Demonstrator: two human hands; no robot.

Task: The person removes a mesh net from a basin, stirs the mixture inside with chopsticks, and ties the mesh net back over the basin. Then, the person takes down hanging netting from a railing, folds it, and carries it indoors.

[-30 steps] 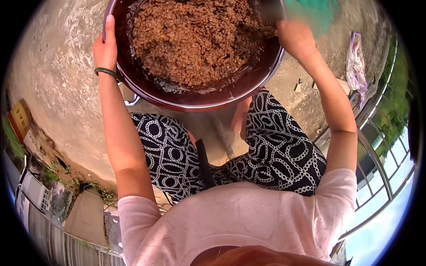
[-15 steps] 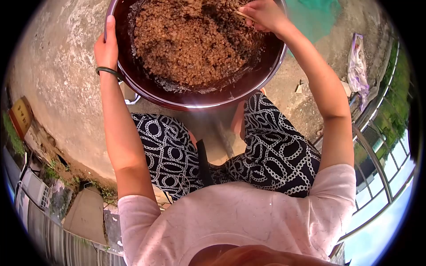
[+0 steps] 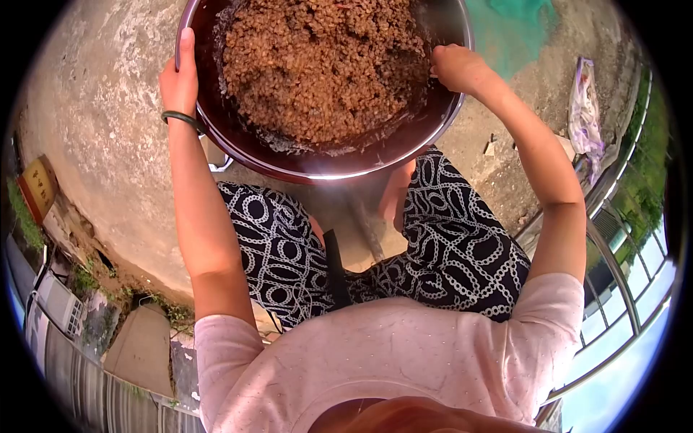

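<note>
A large dark red-brown basin point(image 3: 325, 164) with a shiny rim holds a heap of brown, grainy mash point(image 3: 325, 68) that looks like cooked grain. My left hand point(image 3: 180, 79) grips the basin's left rim, thumb over the edge, with a dark bangle point(image 3: 180, 117) on the wrist. Inside the right wall, at the edge of the grain, my right hand point(image 3: 460, 68) is closed in a fist. A pale wooden stick showed in this hand half a second ago; now the fingers and the basin's shade hide it. The basin's far edge is cut off by the frame.
Beneath the basin are knees in black-and-white patterned trousers point(image 3: 462, 245). Green netting point(image 3: 516, 36) lies on the concrete ground point(image 3: 108, 144) at the upper right, near a crumpled plastic bag point(image 3: 585, 108). A metal railing point(image 3: 613, 267) runs along the right; a yellow-and-red box point(image 3: 37, 187) stands at left.
My right hand has moved down and right, from over the grain to near the basin's right wall, and its stick has gone out of sight. My left hand keeps its hold on the rim.
</note>
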